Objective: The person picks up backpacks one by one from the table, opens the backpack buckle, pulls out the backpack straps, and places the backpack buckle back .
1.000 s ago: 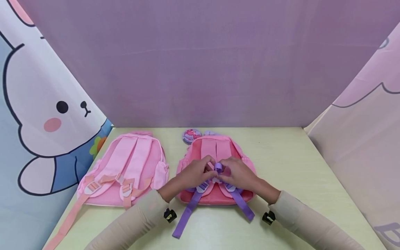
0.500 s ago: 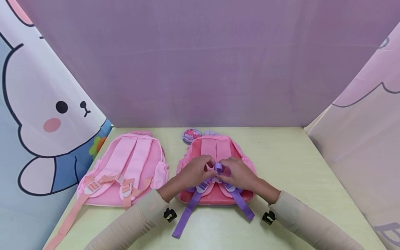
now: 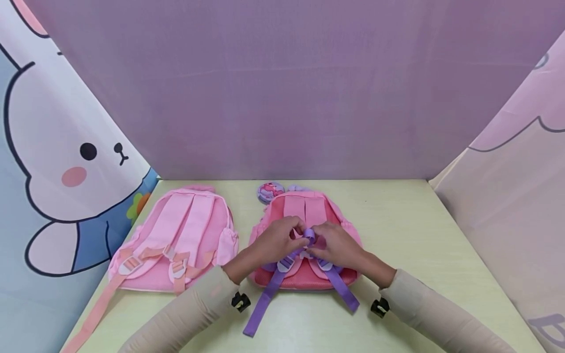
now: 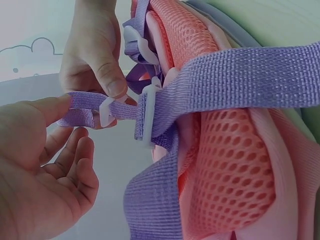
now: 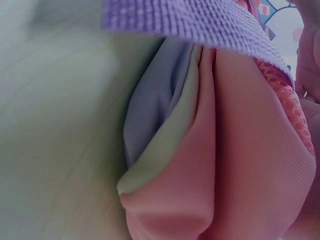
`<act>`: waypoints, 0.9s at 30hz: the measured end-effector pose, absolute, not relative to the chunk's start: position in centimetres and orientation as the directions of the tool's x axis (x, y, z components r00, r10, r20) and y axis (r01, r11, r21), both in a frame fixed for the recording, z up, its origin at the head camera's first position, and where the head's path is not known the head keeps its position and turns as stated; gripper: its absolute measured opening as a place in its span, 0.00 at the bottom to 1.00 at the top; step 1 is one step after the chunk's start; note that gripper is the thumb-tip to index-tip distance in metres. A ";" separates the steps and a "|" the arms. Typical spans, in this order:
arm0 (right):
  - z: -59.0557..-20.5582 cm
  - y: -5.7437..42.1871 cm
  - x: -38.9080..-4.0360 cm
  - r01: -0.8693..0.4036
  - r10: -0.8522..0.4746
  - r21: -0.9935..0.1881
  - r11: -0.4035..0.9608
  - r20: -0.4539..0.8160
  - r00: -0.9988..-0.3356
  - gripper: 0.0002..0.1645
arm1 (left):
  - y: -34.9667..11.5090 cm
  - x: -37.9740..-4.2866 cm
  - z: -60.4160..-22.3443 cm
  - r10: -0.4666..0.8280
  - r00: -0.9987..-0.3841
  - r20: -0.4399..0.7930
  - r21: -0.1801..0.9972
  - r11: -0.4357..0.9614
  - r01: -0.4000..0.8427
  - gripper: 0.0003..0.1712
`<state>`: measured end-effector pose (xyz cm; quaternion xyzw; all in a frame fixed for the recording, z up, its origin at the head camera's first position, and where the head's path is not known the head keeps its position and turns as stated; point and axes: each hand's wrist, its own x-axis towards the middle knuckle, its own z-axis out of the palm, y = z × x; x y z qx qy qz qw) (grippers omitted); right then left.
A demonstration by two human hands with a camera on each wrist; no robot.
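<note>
A coral pink backpack [image 3: 304,282] lies with its back panel up. Above its middle, the purple strap [image 4: 80,107] makes a small loop through a white plastic slider [image 4: 105,111]. My left hand [image 3: 279,240] holds the loop's end, its fingertips at the webbing in the left wrist view. From the other side, my right hand [image 3: 337,242] pinches the strap at the slider, thumb on top. Two purple strap tails hang from white buckles [image 3: 286,264] toward the table's front. Only part of the right hand shows at the right wrist view's edge.
A lighter pink backpack [image 3: 207,230] with peach straps [image 3: 99,306] lies to the left on the pale table [image 3: 397,215]. A round purple pouch [image 3: 270,191] sits behind the coral backpack. A purple curtain stands at the back, with printed cloths at both sides.
The purple loop has turned and shifted slightly between the fingertips, and the left hand's fingers have risen a little. Both backpacks stay in place.
</note>
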<state>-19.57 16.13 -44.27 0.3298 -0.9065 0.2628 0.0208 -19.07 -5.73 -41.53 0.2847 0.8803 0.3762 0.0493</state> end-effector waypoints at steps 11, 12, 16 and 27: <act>-44.3 16.2 -19.5 -0.613 -0.587 -0.457 0.645 0.218 -0.780 0.14 | -5.5 -19.0 -41.2 0.532 -0.838 0.123 0.707 0.545 0.450 0.10; -44.3 16.1 -19.5 -0.614 -0.588 -0.455 0.645 0.219 -0.779 0.14 | -5.5 -19.0 -41.1 0.529 -0.841 0.116 0.712 0.546 0.442 0.11; -44.2 16.1 -19.5 -0.617 -0.590 -0.449 0.647 0.217 -0.777 0.14 | -5.6 -18.9 -40.9 0.520 -0.850 0.084 0.736 0.542 0.405 0.14; -44.4 16.1 -19.6 -0.619 -0.593 -0.446 0.647 0.216 -0.776 0.17 | -6.7 -19.2 -41.3 0.572 -0.814 0.101 0.814 0.424 0.398 0.09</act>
